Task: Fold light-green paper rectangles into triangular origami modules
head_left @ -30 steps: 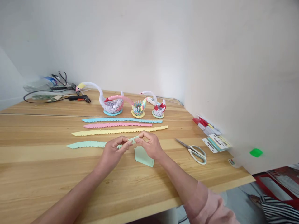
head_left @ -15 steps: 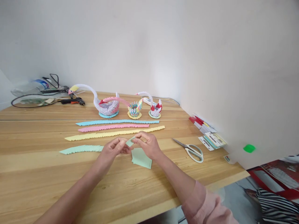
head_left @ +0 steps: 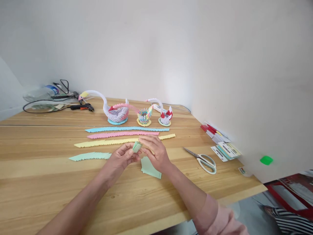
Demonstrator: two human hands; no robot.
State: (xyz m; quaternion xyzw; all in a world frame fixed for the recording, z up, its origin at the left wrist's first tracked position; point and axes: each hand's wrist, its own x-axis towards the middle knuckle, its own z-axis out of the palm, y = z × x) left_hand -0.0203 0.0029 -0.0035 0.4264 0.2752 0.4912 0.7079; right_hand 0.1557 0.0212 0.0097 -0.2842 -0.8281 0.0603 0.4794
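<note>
A small piece of folded light green paper (head_left: 137,146) is held up over the table. My left hand (head_left: 123,157) pinches it from the left and below, thumb in front. My right hand (head_left: 156,152) is closed at its right edge, with the fingertips bent over the top and the thumb low. Behind and below the right hand lie loose green paper sheets (head_left: 150,168), partly covered by it. To the left, a strip of interlocked green folded pieces (head_left: 89,156) runs up to my left wrist.
Yellow (head_left: 102,142), pink (head_left: 122,134) and blue (head_left: 127,129) folded strips lie beyond my hands. Folded-paper swans (head_left: 117,114) stand at the back. Scissors (head_left: 204,161) and paper packs (head_left: 226,150) lie right, a glue gun (head_left: 81,107) and plastic bottle (head_left: 41,93) back left.
The green paper has turned from slanting to more upright, its folded layers now showing. My right fingers have straightened and moved over its top. The whole view has shifted slightly.
</note>
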